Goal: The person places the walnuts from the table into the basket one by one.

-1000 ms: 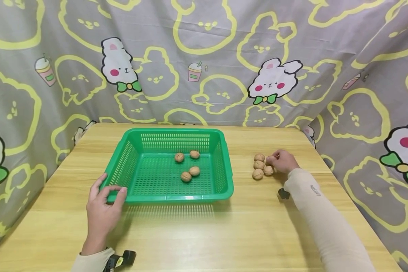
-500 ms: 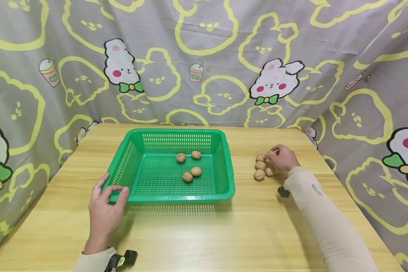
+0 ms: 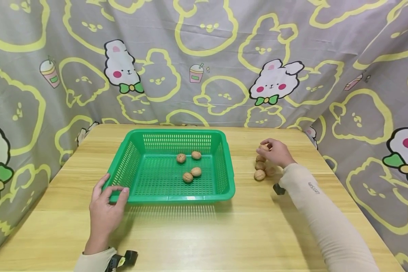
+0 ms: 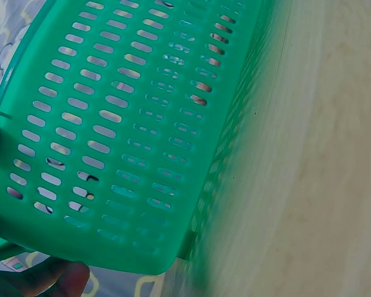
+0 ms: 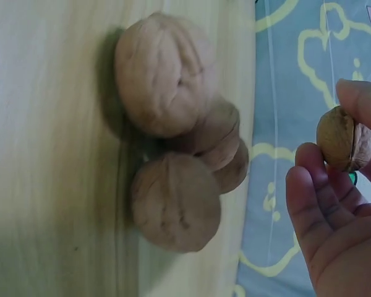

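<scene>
In the head view, my left hand (image 3: 105, 213) grips the near left corner of a green plastic basket (image 3: 176, 198), its fingers at the rim. Only the fingertips (image 4: 73, 281) show in the left wrist view, by the rim. Far to the right, my right hand (image 3: 278, 153) pinches a walnut (image 5: 341, 139) between thumb and fingers, raised off the table. Close below that hand, several walnuts (image 3: 259, 175) lie together on the table, three in a row and one partly hidden behind the wrist. Inside the basket lie several more walnuts (image 3: 196, 172).
A light wooden table (image 3: 204, 238) carries everything. Behind and at both sides hangs a grey patterned curtain (image 3: 221, 45). The basket's right wall stands between the walnuts inside it and those on the table.
My right hand has lifted a walnut from beside the group and moved it away from me and slightly left, to the row's far end. The left hand stays at the basket's corner.
</scene>
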The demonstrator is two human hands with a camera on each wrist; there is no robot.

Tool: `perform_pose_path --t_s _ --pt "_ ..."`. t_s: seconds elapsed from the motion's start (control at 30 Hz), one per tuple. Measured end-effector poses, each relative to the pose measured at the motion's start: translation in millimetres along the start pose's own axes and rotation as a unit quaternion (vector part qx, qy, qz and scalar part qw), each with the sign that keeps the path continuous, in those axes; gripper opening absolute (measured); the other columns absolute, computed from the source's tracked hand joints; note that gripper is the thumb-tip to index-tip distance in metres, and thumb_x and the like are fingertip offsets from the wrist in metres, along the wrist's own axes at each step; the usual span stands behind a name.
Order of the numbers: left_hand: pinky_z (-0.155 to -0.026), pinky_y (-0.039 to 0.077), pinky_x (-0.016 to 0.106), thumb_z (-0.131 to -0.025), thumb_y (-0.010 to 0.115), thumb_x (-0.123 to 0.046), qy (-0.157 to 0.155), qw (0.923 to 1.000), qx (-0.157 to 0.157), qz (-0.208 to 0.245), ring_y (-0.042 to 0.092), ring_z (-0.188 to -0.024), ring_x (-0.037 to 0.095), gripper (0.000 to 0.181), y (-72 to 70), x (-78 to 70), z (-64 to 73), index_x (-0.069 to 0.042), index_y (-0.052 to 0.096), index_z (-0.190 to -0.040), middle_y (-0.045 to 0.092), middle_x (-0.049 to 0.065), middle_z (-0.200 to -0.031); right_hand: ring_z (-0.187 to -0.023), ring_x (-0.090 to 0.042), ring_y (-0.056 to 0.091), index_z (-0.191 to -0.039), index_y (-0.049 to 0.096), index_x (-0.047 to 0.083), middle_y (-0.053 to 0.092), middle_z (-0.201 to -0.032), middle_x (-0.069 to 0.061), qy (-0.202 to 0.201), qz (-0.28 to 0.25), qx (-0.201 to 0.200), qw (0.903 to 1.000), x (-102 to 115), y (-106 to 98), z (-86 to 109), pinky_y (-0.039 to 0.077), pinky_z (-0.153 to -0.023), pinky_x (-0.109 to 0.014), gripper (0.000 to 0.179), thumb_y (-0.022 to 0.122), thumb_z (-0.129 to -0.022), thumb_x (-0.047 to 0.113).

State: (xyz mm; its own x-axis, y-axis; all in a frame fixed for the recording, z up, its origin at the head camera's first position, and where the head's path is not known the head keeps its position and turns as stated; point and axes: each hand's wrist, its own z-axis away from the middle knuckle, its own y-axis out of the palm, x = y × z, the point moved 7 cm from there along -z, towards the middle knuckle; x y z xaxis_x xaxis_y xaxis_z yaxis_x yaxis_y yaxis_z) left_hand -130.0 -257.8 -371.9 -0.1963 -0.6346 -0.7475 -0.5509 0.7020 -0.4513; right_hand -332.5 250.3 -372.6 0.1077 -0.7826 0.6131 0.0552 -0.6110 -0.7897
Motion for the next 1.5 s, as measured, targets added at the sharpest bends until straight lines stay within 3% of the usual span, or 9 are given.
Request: perform_pose_path --t_s 0.6,0.87,1.13,1.33,1.5 --pt "-0.094 0.03 0.071 -0.087 0.068 -0.015 0.006 1.0 -0.006 -0.002 0.036 -0.13 0.047 0.014 -1.1 0.6 1.7 -0.001 0.066 -0.084 0.044 0.017 -0.145 -0.096 -0.033 0.058 -0.121 0.056 0.002 0.06 -0.112 -0.017 -0.063 -0.028 -0.002 0.9976 43.5 5.2 -7.5 0.048 -0.079 -0.043 0.037 0.064 -0.094 0.025" --pt "-0.094 0.029 0.071 -0.087 0.067 -0.015 0.006 1.0 -0.006 0.0 0.036 -0.131 0.046 0.014 -0.2 -0.7 -1.2 -0.001 0.066 -0.084 0.043 0.016 -0.145 -0.101 -0.035 0.058 -0.126 0.057 0.006 0.059 -0.118 -0.017 -0.101 -0.045 -0.011 0.9938 69.6 -0.1 -10.2 0.048 -0.084 -0.046 0.037 0.061 -0.096 0.028" --pt "-0.095 0.029 0.071 -0.088 0.066 -0.015 0.0 1.0 -0.001 -0.002 0.036 -0.131 0.046 0.014 -1.6 0.8 1.7 -0.001 0.066 -0.084 0.043 0.017 -0.145 -0.082 -0.026 0.065 -0.127 0.059 0.007 0.061 -0.098 -0.014 -0.143 -0.116 -0.001 0.9829 94.3 5.1 -9.5 0.05 -0.063 -0.034 0.031 0.054 -0.1 0.023" --pt "-0.094 0.03 0.071 -0.087 0.068 -0.015 0.009 0.9999 -0.002 -0.007 0.036 -0.131 0.046 0.014 -1.2 -0.6 1.2 -0.002 0.066 -0.083 0.043 0.017 -0.145 -0.085 -0.027 0.065 -0.124 0.06 0.008 0.06 -0.109 -0.013 -0.146 -0.089 -0.001 0.9852 108.0 6.3 -11.0 0.049 -0.063 -0.034 0.03 0.058 -0.098 0.022" --pt "-0.093 0.031 0.07 -0.087 0.068 -0.016 -0.003 1.0 0.003 -0.004 0.036 -0.13 0.047 0.015 -0.5 0.0 1.2 -0.001 0.066 -0.084 0.043 0.016 -0.145 -0.083 -0.025 0.066 -0.125 0.058 0.004 0.059 -0.106 -0.014 -0.146 -0.115 0.004 0.9825 119.3 9.7 -13.7 0.052 -0.066 -0.034 0.032 0.058 -0.098 0.021"
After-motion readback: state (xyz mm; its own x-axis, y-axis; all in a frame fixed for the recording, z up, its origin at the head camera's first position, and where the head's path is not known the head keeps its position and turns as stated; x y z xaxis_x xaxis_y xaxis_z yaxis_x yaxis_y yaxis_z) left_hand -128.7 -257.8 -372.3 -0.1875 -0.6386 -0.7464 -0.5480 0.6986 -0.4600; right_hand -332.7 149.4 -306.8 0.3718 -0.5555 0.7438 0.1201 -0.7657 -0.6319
